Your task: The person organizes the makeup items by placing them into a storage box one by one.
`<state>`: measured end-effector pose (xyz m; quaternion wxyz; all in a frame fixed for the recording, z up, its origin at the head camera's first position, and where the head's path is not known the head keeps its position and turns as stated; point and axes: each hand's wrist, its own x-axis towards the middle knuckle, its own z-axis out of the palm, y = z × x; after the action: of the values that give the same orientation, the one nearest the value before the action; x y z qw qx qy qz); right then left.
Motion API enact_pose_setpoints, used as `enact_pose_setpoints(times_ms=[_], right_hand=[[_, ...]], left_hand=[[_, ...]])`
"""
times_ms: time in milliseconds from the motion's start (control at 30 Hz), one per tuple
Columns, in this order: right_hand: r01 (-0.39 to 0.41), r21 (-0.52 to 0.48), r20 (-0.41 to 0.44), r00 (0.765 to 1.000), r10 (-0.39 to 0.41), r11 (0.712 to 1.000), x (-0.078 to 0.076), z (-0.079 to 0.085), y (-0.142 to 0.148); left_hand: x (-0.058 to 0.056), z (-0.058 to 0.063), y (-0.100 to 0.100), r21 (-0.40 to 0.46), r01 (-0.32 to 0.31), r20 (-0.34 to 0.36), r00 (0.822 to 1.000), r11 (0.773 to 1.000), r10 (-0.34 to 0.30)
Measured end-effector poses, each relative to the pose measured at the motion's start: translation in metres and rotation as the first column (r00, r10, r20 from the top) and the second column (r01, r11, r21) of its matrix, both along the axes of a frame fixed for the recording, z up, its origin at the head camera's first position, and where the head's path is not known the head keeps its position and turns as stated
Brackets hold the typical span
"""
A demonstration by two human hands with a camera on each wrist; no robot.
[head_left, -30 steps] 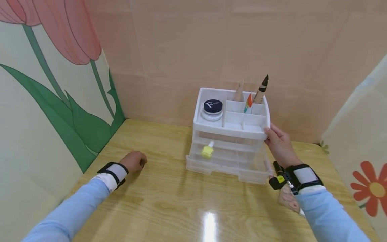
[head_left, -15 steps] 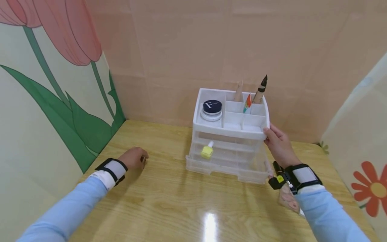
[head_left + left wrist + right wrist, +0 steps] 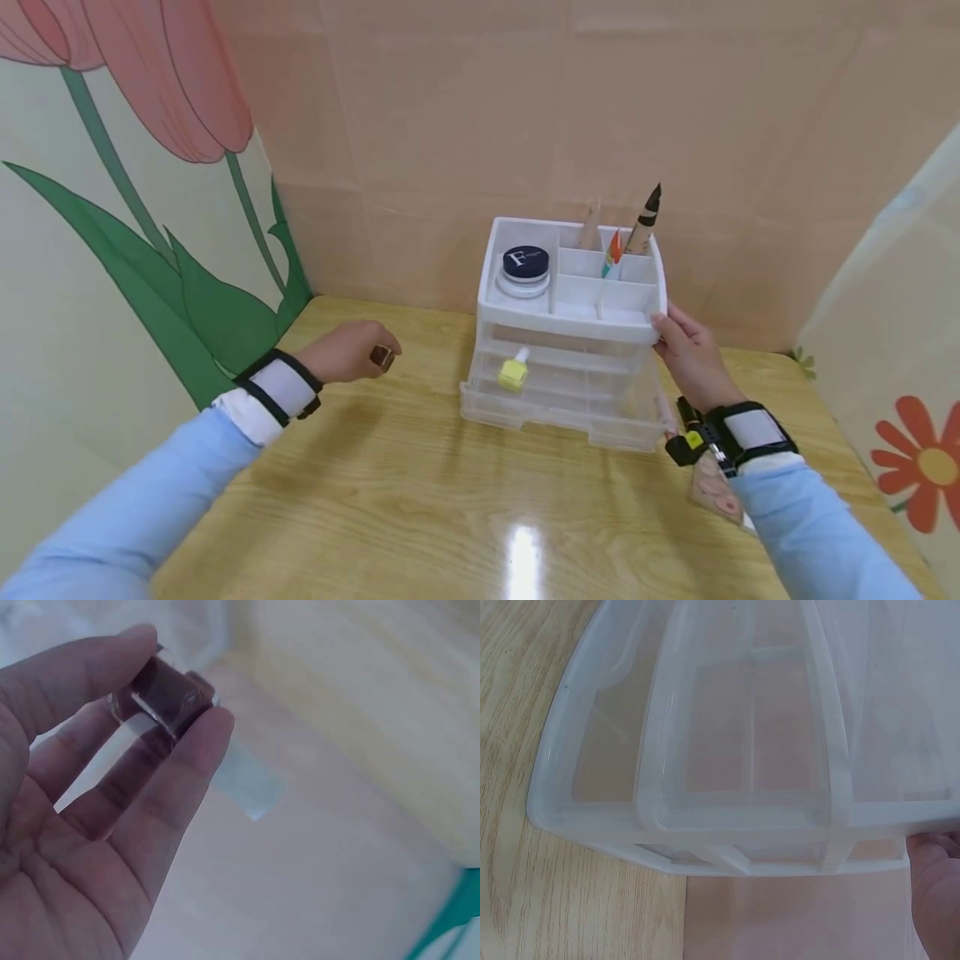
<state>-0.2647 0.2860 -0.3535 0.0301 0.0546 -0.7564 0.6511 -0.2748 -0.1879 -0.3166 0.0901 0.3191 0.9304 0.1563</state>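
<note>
My left hand is raised above the table's left side. Thumb and fingertips pinch a small square dark-brown glass bottle, partly covered by the fingers. At the right, my right hand grips the top right edge of a white cosmetics organizer, thumb on the rim. Its lower clear drawer is pulled out at the front. A yellow nail polish bottle with a white cap shows inside the drawer section. In the right wrist view the organizer's clear side fills most of the picture.
In the organizer's top tray lie a dark-lidded powder jar, a black-tipped brush-like item and a small orange-and-teal tube. A pink flat case lies near my right forearm. Papered walls stand behind and at both sides.
My left hand has lifted from the table and moved right and away from me, bringing the brown bottle into sight. My right hand stays on the organizer.
</note>
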Motion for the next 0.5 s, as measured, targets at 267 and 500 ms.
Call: enact_pose_setpoints(times_ms=[267, 500], right_hand=[[0.009, 0.003, 0.006, 1.000, -0.009, 1.000, -0.001, -0.001, -0.002], [-0.001, -0.017, 0.003, 1.000, 0.001, 1.000, 0.000, 0.000, 0.001]], left_hand=[[0.014, 0.044, 0.040, 0.011, 0.142, 0.030, 0.989, 0.990, -0.143], [0.021, 0.078, 0.081, 0.013, 0.351, 0.012, 0.936, 0.936, -0.351]])
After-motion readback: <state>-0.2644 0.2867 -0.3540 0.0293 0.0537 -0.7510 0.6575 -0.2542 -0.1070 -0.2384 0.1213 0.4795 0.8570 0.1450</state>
